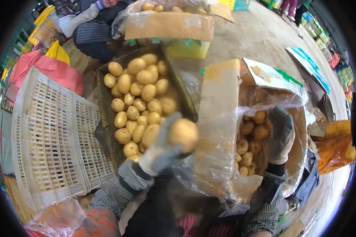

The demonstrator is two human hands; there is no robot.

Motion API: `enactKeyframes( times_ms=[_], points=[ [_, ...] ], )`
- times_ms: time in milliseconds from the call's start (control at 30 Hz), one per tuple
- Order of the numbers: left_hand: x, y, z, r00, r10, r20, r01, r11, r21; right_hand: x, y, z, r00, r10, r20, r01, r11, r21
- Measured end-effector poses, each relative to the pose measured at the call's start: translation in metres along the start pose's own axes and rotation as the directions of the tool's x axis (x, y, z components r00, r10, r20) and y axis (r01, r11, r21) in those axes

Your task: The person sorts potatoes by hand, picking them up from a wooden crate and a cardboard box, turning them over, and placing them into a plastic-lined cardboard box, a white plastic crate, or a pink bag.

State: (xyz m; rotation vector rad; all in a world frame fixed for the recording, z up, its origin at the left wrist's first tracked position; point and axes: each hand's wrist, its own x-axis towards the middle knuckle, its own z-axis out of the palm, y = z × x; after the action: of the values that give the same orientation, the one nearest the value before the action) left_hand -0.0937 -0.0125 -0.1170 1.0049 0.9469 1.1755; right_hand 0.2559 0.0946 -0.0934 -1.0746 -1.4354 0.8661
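Observation:
My left hand [162, 152], in a grey-and-white glove, is closed on a large potato [183, 136]. It is raised over the near right part of a dark crate [182, 93] of pale yellow potatoes [148, 93]. Inside a plastic-lined cardboard box [217, 118], my gloved right hand [281, 136] is at the right side, its back toward me. Its fingers curl inward, with the edge of a potato showing at their left; the palm side is hidden. Several brownish potatoes [247, 158] lie in the box left of this hand.
A white slatted plastic crate [55, 138] leans at the left, in front of a pink sack [47, 73]. Another cardboard box [168, 27] of potatoes stands beyond the dark crate, beside a seated person [93, 31]. Orange-brown sheeting [336, 146] lies at the right.

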Motion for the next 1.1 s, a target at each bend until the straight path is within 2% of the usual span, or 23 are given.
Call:
enactKeyframes(
  times_ms=[67, 100, 133, 167, 200, 300, 367, 433, 467, 500, 533, 600, 633, 667, 700, 733, 767, 800, 833, 867, 967, 1000, 1100],
  points=[
    [0.009, -0.034, -0.042, 0.989, 0.120, -0.092, -0.051, 0.837, 0.544, 0.000, -0.007, 0.004, 0.983, -0.163, 0.082, 0.182, 0.906, -0.382],
    [0.014, -0.064, -0.066, 0.974, 0.197, -0.111, -0.018, 0.560, 0.829, 0.001, -0.005, 0.000, 0.962, -0.235, 0.135, 0.272, 0.828, -0.490],
    [0.025, -0.085, -0.089, 0.980, 0.197, 0.020, -0.045, 0.121, 0.992, 0.003, -0.002, -0.003, 0.933, -0.307, 0.188, 0.357, 0.726, -0.587],
    [0.029, -0.108, -0.105, 0.996, 0.072, 0.045, -0.041, -0.049, 0.998, 0.005, 0.002, -0.007, 0.896, -0.375, 0.239, 0.432, 0.608, -0.666],
    [0.032, -0.115, -0.108, 0.999, 0.047, 0.013, -0.018, 0.100, 0.995, -0.001, 0.016, -0.005, 0.993, -0.109, -0.045, 0.096, 0.969, -0.227],
    [0.022, -0.126, -0.122, 0.999, 0.053, 0.009, -0.019, 0.180, 0.983, 0.001, -0.014, -0.011, 0.997, 0.026, -0.073, -0.027, 0.999, -0.023],
    [0.004, -0.118, -0.111, 0.994, 0.109, 0.027, -0.057, 0.274, 0.960, 0.009, -0.045, -0.027, 0.988, -0.151, -0.033, 0.146, 0.981, -0.128],
    [-0.005, -0.093, -0.084, 0.992, 0.125, 0.003, -0.051, 0.386, 0.921, 0.018, -0.077, -0.035, 0.991, 0.131, 0.014, -0.128, 0.984, -0.122],
    [-0.002, -0.078, -0.067, 0.981, 0.192, 0.000, -0.089, 0.455, 0.886, 0.028, -0.054, -0.054, 0.928, 0.210, 0.306, -0.159, 0.970, -0.185],
    [0.003, -0.062, -0.043, 0.964, 0.265, -0.016, -0.127, 0.515, 0.848, 0.035, -0.023, -0.059, 0.767, 0.526, 0.369, -0.345, 0.822, -0.454],
    [0.010, -0.045, -0.019, 0.938, 0.344, -0.035, -0.178, 0.568, 0.803, 0.035, 0.011, -0.064, 0.713, 0.456, 0.533, 0.068, 0.711, -0.700],
    [0.026, -0.001, 0.036, 0.878, 0.449, 0.169, -0.451, 0.655, 0.606, 0.022, 0.108, -0.062, 0.394, 0.830, 0.395, 0.218, 0.333, -0.917],
    [0.036, 0.006, 0.055, 0.848, 0.445, 0.287, -0.528, 0.680, 0.508, 0.005, 0.115, -0.057, 0.499, 0.809, 0.311, 0.260, 0.202, -0.944],
    [0.045, 0.013, 0.075, 0.806, 0.434, 0.404, -0.581, 0.713, 0.393, 0.001, 0.151, -0.051, 0.429, 0.839, 0.335, 0.254, 0.244, -0.936],
    [0.054, 0.020, 0.095, 0.751, 0.416, 0.512, -0.602, 0.750, 0.274, -0.011, 0.178, -0.046, 0.474, 0.832, 0.288, 0.178, 0.230, -0.957],
    [0.058, 0.026, 0.123, 0.782, 0.342, 0.521, -0.466, 0.876, 0.125, -0.010, 0.222, -0.044, 0.283, 0.901, 0.330, 0.113, 0.310, -0.944],
    [0.059, 0.016, 0.143, 0.798, 0.323, 0.508, -0.402, 0.914, 0.051, -0.035, 0.272, -0.054, 0.410, 0.853, 0.323, 0.126, 0.298, -0.946],
    [0.051, 0.010, 0.161, 0.880, 0.000, 0.476, 0.111, 0.972, -0.206, -0.041, 0.264, -0.054, 0.429, 0.858, 0.282, 0.118, 0.256, -0.959],
    [0.049, 0.000, 0.171, 0.877, -0.058, 0.477, 0.192, 0.952, -0.237, -0.046, 0.257, -0.055, 0.448, 0.862, 0.239, 0.109, 0.213, -0.971],
    [0.050, -0.011, 0.177, 0.872, -0.111, 0.477, 0.266, 0.924, -0.273, -0.051, 0.248, -0.054, 0.465, 0.863, 0.197, 0.098, 0.171, -0.980],
    [0.056, -0.013, 0.178, 0.902, -0.128, 0.414, 0.291, 0.887, -0.360, -0.060, 0.305, -0.078, 0.426, 0.840, 0.335, -0.021, 0.380, -0.925],
    [0.055, -0.021, 0.181, 0.909, -0.119, 0.400, 0.268, 0.901, -0.341, -0.064, 0.272, -0.064, 0.651, 0.688, 0.319, 0.230, 0.222, -0.947],
    [0.055, -0.019, 0.182, 0.890, -0.157, 0.429, 0.302, 0.906, -0.297, -0.055, 0.270, -0.054, 0.527, 0.781, 0.335, 0.242, 0.241, -0.940]
  ],
)
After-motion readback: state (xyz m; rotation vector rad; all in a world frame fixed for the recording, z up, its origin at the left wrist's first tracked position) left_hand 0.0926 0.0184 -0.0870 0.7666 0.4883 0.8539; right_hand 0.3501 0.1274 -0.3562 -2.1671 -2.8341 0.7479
